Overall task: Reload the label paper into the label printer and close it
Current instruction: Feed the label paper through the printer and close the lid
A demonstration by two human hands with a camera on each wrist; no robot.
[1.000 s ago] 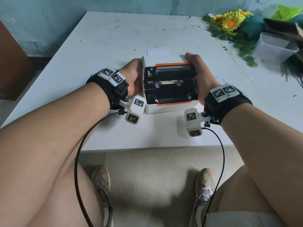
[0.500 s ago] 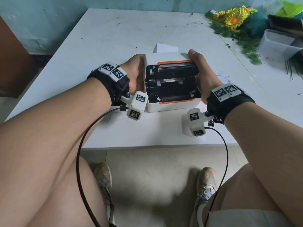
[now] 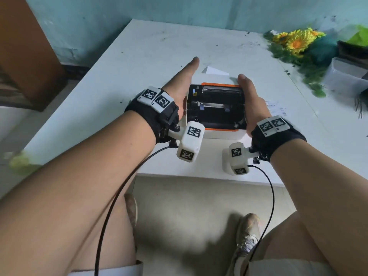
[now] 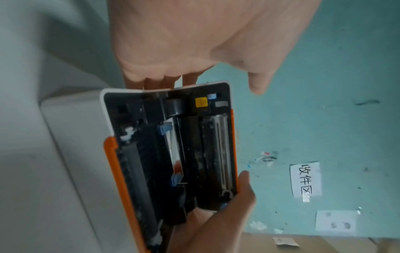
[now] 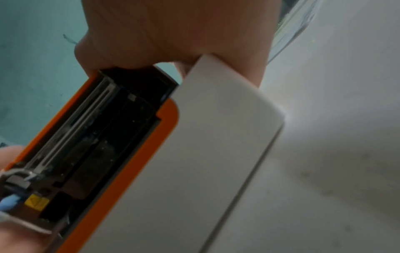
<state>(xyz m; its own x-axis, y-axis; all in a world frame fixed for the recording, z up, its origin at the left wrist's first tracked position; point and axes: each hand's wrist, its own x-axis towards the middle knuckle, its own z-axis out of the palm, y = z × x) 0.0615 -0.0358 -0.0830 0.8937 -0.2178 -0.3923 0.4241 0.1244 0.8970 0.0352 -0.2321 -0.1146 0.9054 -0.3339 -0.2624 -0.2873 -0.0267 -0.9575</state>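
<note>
The white label printer (image 3: 216,108) with orange trim stands open near the table's front edge, its black inside facing up. Between its blue guides (image 4: 165,129) lies a white strip (image 4: 173,147). My left hand (image 3: 180,84) reaches along the printer's left side with straight fingers (image 4: 164,80) and the thumb stretched forward. My right hand (image 3: 251,100) grips the printer's right side (image 5: 194,154), thumb (image 5: 86,56) on the orange edge and fingers behind the white body. A white folded paper (image 3: 215,70) lies just behind the printer.
Artificial sunflowers and greenery (image 3: 294,42) and a clear plastic tub (image 3: 346,76) crowd the back right of the white table (image 3: 159,46). A printed label (image 3: 275,108) lies right of the printer. A brown cabinet (image 3: 25,56) stands at the left.
My left hand has let go of the printer's left side and stretched forward with straight fingers. The right hand keeps its grip. The head view has shifted.
</note>
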